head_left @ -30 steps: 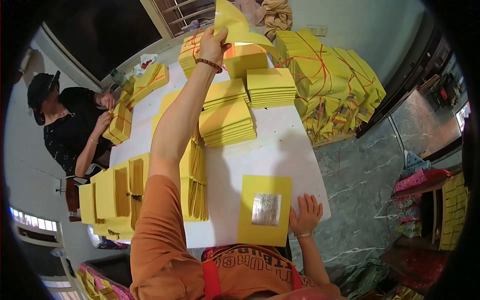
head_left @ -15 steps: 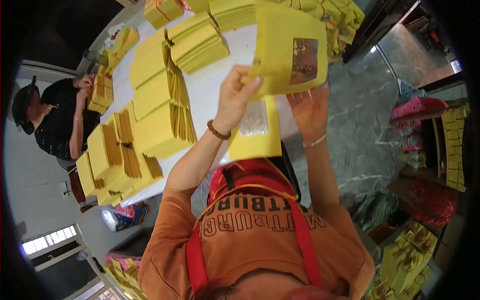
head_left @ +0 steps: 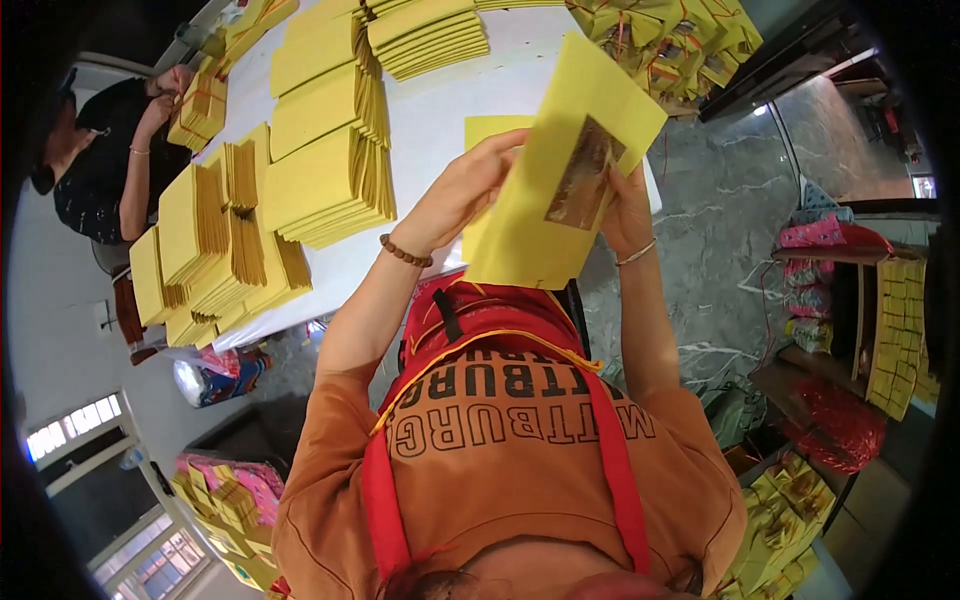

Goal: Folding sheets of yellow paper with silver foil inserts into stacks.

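Note:
A yellow paper sheet [head_left: 505, 235] with a shiny foil rectangle on it is held tilted above the table's near edge. At its left edge is my left hand [head_left: 465, 195], closed on the paper with the fingertips hidden behind it. My right hand [head_left: 628, 215] grips the right edge beside the foil, thumb on the front and the other fingers mostly out of sight. Behind the held sheet, part of another yellow sheet [head_left: 488, 130] shows on the table. Left of my left hand stands a stack of folded yellow paper [head_left: 315, 180].
More folded yellow bundles [head_left: 195, 225] stand along the left of the white-covered table [head_left: 435, 105]. Red-tied yellow packets [head_left: 680, 40] pile up at the far right. A person in black [head_left: 105, 185] handles a tied yellow bundle [head_left: 200, 110] across the left side. Stocked shelves [head_left: 895, 330] stand at right.
The yellow sheet has come down toward me and tilted. My right hand, open beneath it before, now grips its right edge. My left hand has lowered slightly with the sheet.

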Demonstrator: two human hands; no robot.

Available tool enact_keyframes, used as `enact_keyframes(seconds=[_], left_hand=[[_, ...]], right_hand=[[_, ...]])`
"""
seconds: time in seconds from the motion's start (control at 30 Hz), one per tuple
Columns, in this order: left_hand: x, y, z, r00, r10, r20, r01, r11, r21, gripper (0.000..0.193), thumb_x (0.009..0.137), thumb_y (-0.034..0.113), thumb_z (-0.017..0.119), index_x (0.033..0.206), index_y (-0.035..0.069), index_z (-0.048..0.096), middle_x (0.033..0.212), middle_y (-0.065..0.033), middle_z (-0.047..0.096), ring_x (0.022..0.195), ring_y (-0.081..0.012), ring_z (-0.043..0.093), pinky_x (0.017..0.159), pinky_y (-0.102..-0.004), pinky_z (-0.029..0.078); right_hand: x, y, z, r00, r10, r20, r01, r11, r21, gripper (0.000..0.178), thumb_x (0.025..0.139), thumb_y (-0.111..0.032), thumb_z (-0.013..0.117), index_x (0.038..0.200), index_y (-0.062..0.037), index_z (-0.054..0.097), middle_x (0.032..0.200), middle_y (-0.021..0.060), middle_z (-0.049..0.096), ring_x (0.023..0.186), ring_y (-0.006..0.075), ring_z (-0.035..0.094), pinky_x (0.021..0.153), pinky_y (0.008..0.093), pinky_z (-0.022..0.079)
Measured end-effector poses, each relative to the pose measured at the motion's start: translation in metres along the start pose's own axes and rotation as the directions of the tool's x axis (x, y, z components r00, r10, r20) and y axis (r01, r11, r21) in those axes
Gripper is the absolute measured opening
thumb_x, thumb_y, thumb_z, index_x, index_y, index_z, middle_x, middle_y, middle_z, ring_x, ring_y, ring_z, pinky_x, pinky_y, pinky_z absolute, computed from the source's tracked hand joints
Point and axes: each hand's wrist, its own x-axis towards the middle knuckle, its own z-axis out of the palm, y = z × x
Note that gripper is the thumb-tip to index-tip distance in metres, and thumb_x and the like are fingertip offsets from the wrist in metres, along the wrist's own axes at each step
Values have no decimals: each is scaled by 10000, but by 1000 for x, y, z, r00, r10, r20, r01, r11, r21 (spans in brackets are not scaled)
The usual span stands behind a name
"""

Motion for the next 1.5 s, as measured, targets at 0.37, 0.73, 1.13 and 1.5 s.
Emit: enact_keyframes(seconds=[0.37,0.73,1.13,1.5], left_hand=[[-12,-47,9,921,-51,-386,161,952,260,184,889,144,488,964,2,578,799,3,589,735,-66,514,663,-216,423],[1,-51,30,921,12,-389,57,985,165,183,904,80,444,1072,16,474,895,-63,593,799,-91,533,695,-208,429],[-1,-24,24,944,-22,-330,137,935,327,272,890,126,496,1128,-6,518,983,-40,594,911,-79,524,786,-205,415],[-5,-29,12,928,-7,-373,164,907,389,217,874,136,523,974,-43,593,813,-22,609,766,-59,526,668,-205,426]], right_hand=[[-27,15,-22,942,83,-327,-122,988,-99,296,913,-165,446,1188,-55,432,1086,32,529,1006,136,511,874,291,423],[-37,36,-16,918,332,-217,-278,929,245,548,918,-490,295,1260,-74,397,1185,87,514,1056,195,523,876,329,456],[-11,38,-15,940,21,-342,-65,991,-117,443,918,-423,390,1151,-50,443,1090,65,538,960,164,547,819,303,469],[-12,40,-22,907,-44,-420,-76,961,-265,318,928,-293,433,1129,-49,465,1064,43,554,955,136,542,809,288,461]])
